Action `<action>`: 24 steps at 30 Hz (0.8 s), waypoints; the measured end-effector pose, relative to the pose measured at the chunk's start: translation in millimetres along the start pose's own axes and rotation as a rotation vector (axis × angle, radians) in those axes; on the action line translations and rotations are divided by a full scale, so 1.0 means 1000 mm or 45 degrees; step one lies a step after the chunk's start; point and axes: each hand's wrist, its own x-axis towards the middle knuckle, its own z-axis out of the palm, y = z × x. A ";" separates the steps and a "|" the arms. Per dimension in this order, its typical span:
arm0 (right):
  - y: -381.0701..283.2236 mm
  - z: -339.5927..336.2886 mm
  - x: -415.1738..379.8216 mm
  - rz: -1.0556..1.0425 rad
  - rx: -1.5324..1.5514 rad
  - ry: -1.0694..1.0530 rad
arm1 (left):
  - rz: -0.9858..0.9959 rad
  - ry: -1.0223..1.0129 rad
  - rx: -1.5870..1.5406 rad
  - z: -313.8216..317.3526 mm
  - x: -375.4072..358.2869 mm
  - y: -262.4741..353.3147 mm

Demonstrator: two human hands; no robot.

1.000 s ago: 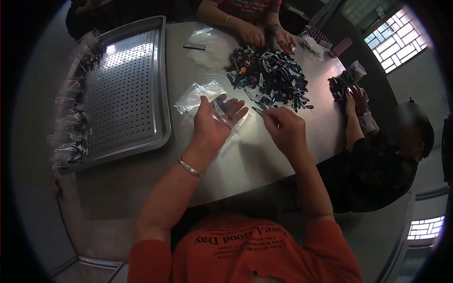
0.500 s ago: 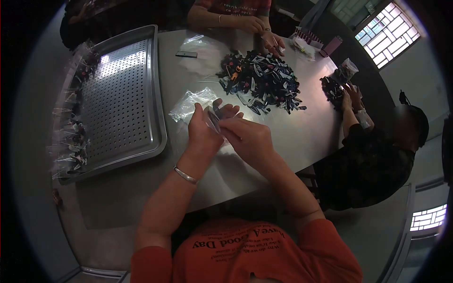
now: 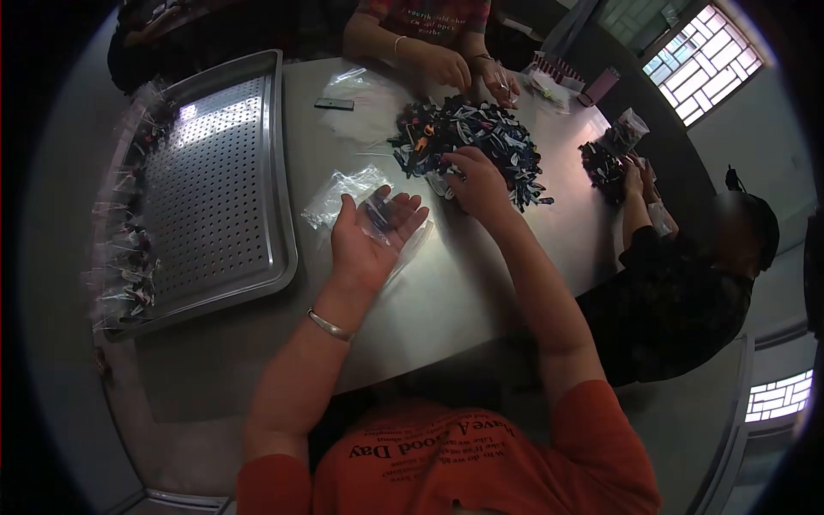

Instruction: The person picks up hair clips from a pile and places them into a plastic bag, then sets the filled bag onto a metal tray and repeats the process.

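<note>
Since half a second ago the right hand [image 3: 482,187] has moved from the left palm out to the heap of small dark pieces [image 3: 472,129]. At the far left, filled clear packets [image 3: 136,236] line the edge of a perforated metal tray [image 3: 215,189]. Right of it, thin clear bags [image 3: 336,196] lie on the desk [image 3: 446,300], just beyond the left hand [image 3: 365,245], which is palm up, fingers spread, a small clear bag [image 3: 378,213] with something dark inside resting across it. The right hand's fingers are curled narrow at the heap's near side; whether they grip a piece, I cannot tell. Farther right, a co-worker's hands [image 3: 635,182] are beside a smaller dark pile [image 3: 602,167].
</note>
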 end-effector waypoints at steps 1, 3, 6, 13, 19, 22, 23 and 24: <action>0.001 0.004 0.004 -0.066 -0.105 0.021 | -0.002 0.016 -0.017 0.000 0.001 0.001; 0.004 0.009 0.012 -0.098 -0.133 -0.042 | -0.003 0.020 -0.016 -0.001 0.002 0.001; 0.007 0.008 0.018 -0.052 -0.155 -0.203 | -0.011 0.023 -0.024 -0.004 0.003 0.002; 0.011 -0.001 0.016 0.010 -0.063 -0.358 | -0.018 0.024 -0.011 -0.003 0.003 0.001; 0.026 0.001 0.025 -0.046 -0.013 -0.401 | -0.016 -0.019 -0.007 -0.006 0.004 0.001; 0.025 0.004 0.030 0.012 -0.083 -0.469 | -0.010 0.034 0.025 -0.004 0.003 0.001; 0.026 0.003 0.032 0.013 -0.082 -0.470 | -0.011 0.035 0.026 -0.004 0.003 0.001; 0.025 0.001 0.034 -0.010 -0.092 -0.512 | -0.019 0.014 0.017 -0.005 0.003 0.001</action>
